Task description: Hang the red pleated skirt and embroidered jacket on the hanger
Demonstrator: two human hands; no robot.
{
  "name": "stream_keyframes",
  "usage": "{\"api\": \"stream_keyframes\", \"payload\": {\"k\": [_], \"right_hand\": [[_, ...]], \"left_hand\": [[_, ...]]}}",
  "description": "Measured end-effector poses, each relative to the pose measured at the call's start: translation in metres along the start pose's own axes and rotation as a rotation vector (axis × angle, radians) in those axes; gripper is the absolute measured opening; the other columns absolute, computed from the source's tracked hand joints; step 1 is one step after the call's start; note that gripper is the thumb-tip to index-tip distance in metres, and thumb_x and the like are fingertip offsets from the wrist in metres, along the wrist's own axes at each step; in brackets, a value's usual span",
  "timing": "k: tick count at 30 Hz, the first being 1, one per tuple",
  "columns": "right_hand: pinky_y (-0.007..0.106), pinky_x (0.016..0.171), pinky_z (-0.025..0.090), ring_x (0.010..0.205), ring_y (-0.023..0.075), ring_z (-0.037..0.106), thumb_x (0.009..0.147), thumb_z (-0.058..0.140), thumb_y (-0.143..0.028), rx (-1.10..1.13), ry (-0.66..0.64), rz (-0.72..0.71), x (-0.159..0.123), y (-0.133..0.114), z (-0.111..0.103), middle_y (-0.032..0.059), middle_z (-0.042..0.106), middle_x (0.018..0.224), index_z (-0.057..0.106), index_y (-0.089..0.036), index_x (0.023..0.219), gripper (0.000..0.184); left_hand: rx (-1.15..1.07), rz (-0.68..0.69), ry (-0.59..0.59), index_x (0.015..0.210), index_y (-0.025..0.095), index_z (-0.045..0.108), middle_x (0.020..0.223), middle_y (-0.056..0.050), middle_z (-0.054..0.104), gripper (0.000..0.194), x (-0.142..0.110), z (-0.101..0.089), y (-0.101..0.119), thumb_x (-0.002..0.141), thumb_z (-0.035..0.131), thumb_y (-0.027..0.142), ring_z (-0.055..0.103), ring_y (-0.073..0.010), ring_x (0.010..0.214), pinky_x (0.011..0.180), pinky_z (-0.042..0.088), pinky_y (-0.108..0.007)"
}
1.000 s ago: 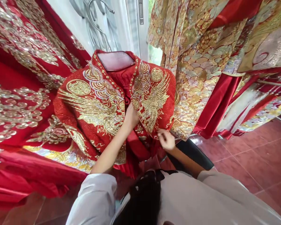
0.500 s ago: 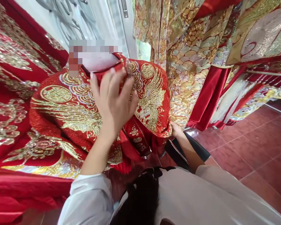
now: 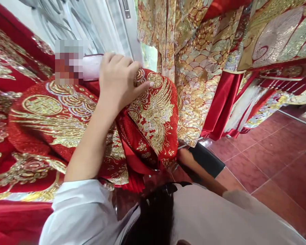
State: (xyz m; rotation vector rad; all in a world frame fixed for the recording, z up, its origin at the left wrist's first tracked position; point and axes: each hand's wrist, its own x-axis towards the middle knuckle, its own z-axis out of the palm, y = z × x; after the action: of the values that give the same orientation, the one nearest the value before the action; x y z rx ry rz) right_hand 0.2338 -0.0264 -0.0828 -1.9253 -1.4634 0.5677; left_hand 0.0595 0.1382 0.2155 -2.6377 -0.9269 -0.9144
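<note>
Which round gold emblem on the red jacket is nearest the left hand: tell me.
The emblem on the picture's right, by the thumb of the left hand; the other emblem, on the picture's left, lies farther off.

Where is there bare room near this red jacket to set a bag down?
The tiled floor at right, bordered by the black object and hanging red cloth. It's crowded around the red jacket, between the gold garment and beaded red garment.
</note>
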Motion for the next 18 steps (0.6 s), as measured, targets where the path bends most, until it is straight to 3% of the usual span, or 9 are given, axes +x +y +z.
{"api": "stream_keyframes", "payload": {"k": [3,5,7,9,12,14,16,18], "right_hand": [[0.036,0.081,0.051,0.088,0.0218,0.065,0.083,0.039,-0.019,0.030,0.184,-0.024,0.070,-0.015,-0.058,0.0141,0.068,0.092,0.065,-0.012,0.093,0.028],[0.034,0.090,0.050,0.105,0.0187,0.060,0.081,0.045,-0.018,0.235,0.253,-0.223,0.113,-0.032,-0.085,0.0120,0.060,0.121,0.058,-0.014,0.117,0.038],[0.032,0.093,0.049,0.112,0.0172,0.056,0.074,0.059,-0.019,0.448,0.166,-0.399,0.144,-0.050,-0.095,0.0085,0.056,0.129,0.053,-0.019,0.124,0.050],[0.032,0.088,0.051,0.105,0.0169,0.059,0.069,0.066,-0.021,0.582,-0.044,-0.406,0.163,-0.061,-0.092,0.0070,0.062,0.118,0.057,-0.018,0.115,0.047],[0.031,0.073,0.053,0.081,0.0153,0.061,0.072,0.066,-0.028,0.617,-0.313,-0.284,0.169,-0.062,-0.087,0.0043,0.067,0.085,0.062,-0.014,0.087,0.021],[0.027,0.065,0.050,0.068,0.0123,0.056,0.074,0.065,-0.030,0.531,-0.345,-0.297,0.160,-0.059,-0.100,0.0005,0.061,0.065,0.058,-0.015,0.068,0.019],[0.023,0.057,0.043,0.055,0.0085,0.047,0.077,0.062,-0.028,0.358,-0.174,-0.357,0.139,-0.059,-0.130,-0.0034,0.048,0.051,0.047,-0.016,0.053,0.031],[0.022,0.051,0.033,0.047,0.0066,0.035,0.081,0.057,-0.023,0.145,0.195,-0.399,0.106,-0.066,-0.168,-0.0048,0.037,0.045,0.040,-0.018,0.047,0.038]], "left_hand": [[0.100,0.017,-0.120,0.095,0.014,0.065,0.096,-0.012,0.063,0.039,0.015,-0.013,-0.007,0.082,0.063,0.051,0.053,-0.0335,0.106,0.103,0.033,-0.055],[0.122,-0.019,-0.194,0.096,0.015,0.068,0.089,-0.009,0.064,0.038,0.024,-0.018,-0.013,0.075,0.073,0.046,0.055,-0.0336,0.103,0.098,0.037,-0.055],[0.139,-0.050,-0.232,0.097,0.019,0.070,0.077,-0.005,0.061,0.040,0.030,-0.021,-0.017,0.067,0.081,0.044,0.056,-0.0325,0.099,0.097,0.038,-0.054],[0.181,-0.045,-0.237,0.097,0.021,0.071,0.067,-0.003,0.057,0.041,0.033,-0.022,-0.020,0.065,0.081,0.046,0.058,-0.0311,0.095,0.094,0.040,-0.053],[0.243,-0.017,-0.223,0.096,0.021,0.071,0.062,-0.002,0.053,0.041,0.033,-0.021,-0.020,0.069,0.077,0.052,0.059,-0.0299,0.091,0.089,0.043,-0.050],[0.227,-0.012,-0.211,0.095,0.020,0.071,0.061,-0.002,0.053,0.042,0.033,-0.021,-0.018,0.070,0.075,0.054,0.059,-0.0297,0.091,0.090,0.042,-0.050],[0.184,-0.024,-0.191,0.094,0.020,0.071,0.061,-0.002,0.053,0.040,0.033,-0.023,-0.015,0.069,0.077,0.052,0.059,-0.0308,0.094,0.092,0.041,-0.052],[0.157,-0.044,-0.181,0.094,0.022,0.072,0.061,-0.002,0.051,0.038,0.033,-0.025,-0.012,0.068,0.079,0.049,0.058,-0.0334,0.097,0.093,0.040,-0.054]]}}
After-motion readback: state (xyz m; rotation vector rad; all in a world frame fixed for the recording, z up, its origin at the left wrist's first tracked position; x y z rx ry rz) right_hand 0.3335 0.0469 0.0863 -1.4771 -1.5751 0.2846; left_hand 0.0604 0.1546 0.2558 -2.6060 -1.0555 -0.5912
